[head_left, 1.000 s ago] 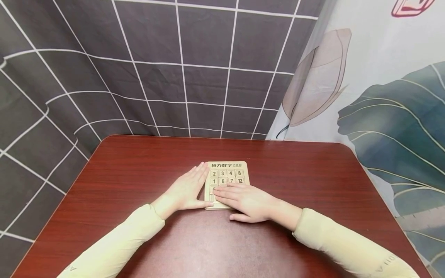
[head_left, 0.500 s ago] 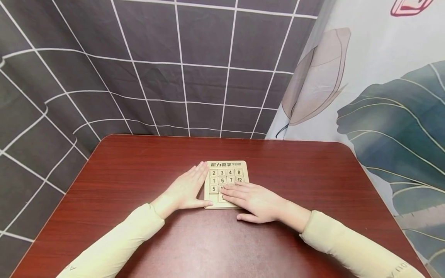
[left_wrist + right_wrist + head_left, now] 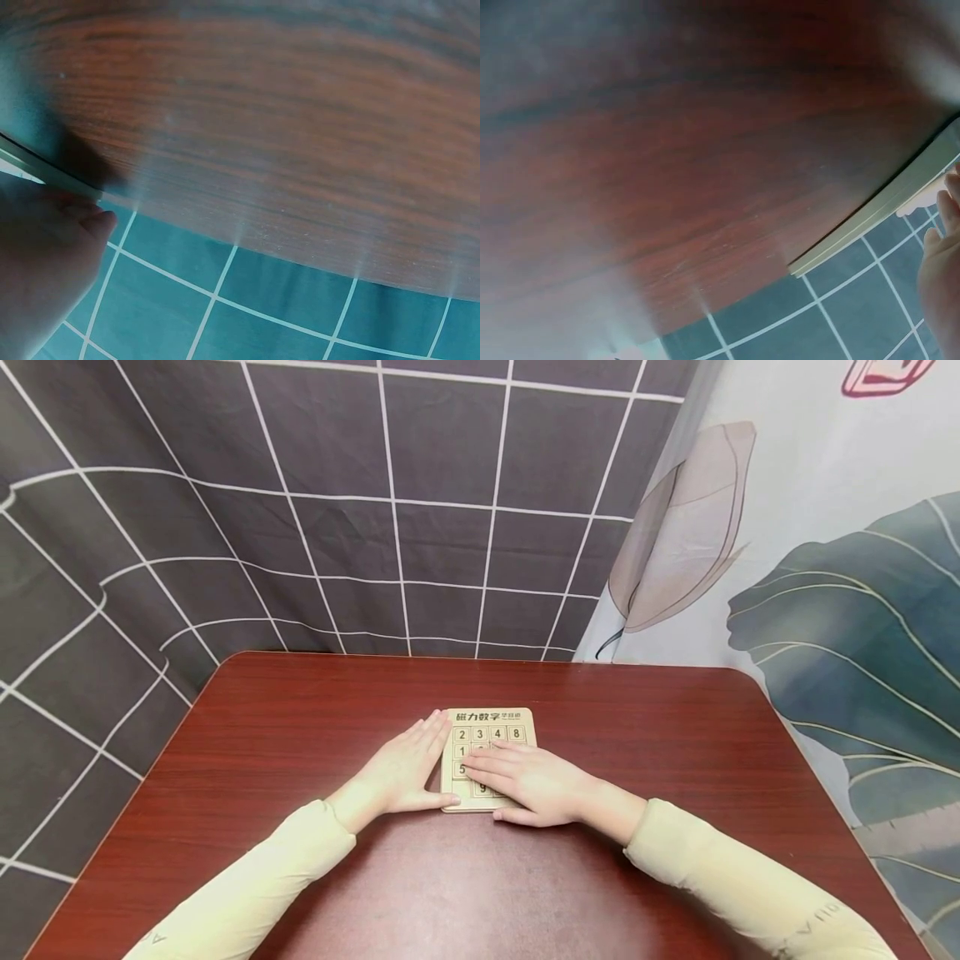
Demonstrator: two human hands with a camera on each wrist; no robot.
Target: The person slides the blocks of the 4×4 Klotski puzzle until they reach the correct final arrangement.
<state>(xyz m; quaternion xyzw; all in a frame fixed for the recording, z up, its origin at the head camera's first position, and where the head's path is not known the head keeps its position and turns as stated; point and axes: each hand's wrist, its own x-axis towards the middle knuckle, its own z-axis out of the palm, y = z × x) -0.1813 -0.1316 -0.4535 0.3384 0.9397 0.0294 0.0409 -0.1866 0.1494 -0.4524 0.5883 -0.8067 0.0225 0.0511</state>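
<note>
A pale number slide puzzle point(image 3: 491, 717) lies flat on the table, its printed heading at the far edge. My left hand point(image 3: 396, 770) rests along its left side, fingers straight, the thumb on the near left corner. Straight fingers of my right hand point(image 3: 536, 783) lie over the middle and right tiles, hiding several. The top row reads 2, 3, 4, 8; 1 and 5 show below at left, and the 9 tile point(image 3: 483, 788) beside a vacant near left slot. Both wrist views show the puzzle's side edge point(image 3: 885, 206) with part of the hand.
The dark red wooden table point(image 3: 315, 710) has rounded far corners. Behind it hangs a grey curtain point(image 3: 442, 443) with white grid lines. A white leaf-patterned curtain point(image 3: 810, 468) hangs at the right.
My right hand first moved right, uncovering the 9 tile and a vacant near left slot. Since then it has come back left and slightly away over the middle rows. The left hand stayed still.
</note>
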